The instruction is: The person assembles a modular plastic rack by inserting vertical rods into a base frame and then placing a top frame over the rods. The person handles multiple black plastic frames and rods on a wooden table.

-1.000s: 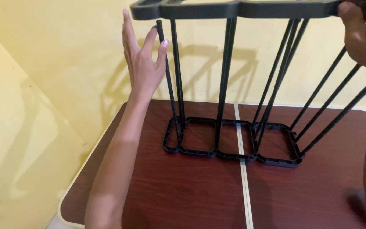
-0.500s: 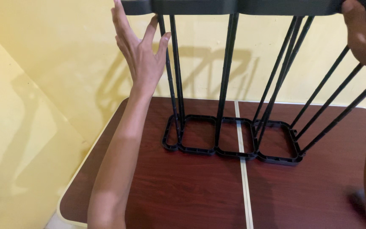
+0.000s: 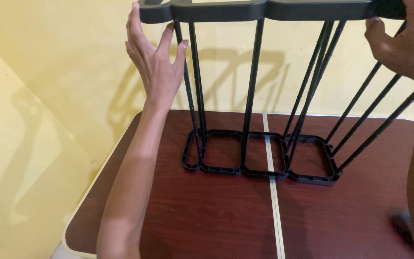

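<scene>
The person has a black rack [image 3: 259, 91] standing on the table [image 3: 207, 220], its ringed base [image 3: 259, 156] set toward the far edge near the yellow wall [image 3: 73, 62], and both hands are up at the top frame [image 3: 264, 9]. The left hand [image 3: 154, 62] is spread flat, fingers open, palm against the frame's left end beside the nearest rod [image 3: 195, 86], bracing rather than gripping. The right hand [image 3: 403, 43] is curled over the frame's right end, thumb below it, and looks to be grasping the frame, though its fingers run out of view at the top. The step in hand reads as seating or squaring the top frame on its upright rods, with the hands steadying it from both ends. The next move probably calls for even pressure at both ends, since the right-hand rods lean outward and could splay or slip if only one side is pushed. For room: the wall stands close behind the rack, so there is little clearance that way; the table's left edge [image 3: 97, 192] lies well apart from the base, and the near half of the tabletop, crossed by a pale seam [image 3: 274, 206], gives open space to draw the rack forward.
</scene>
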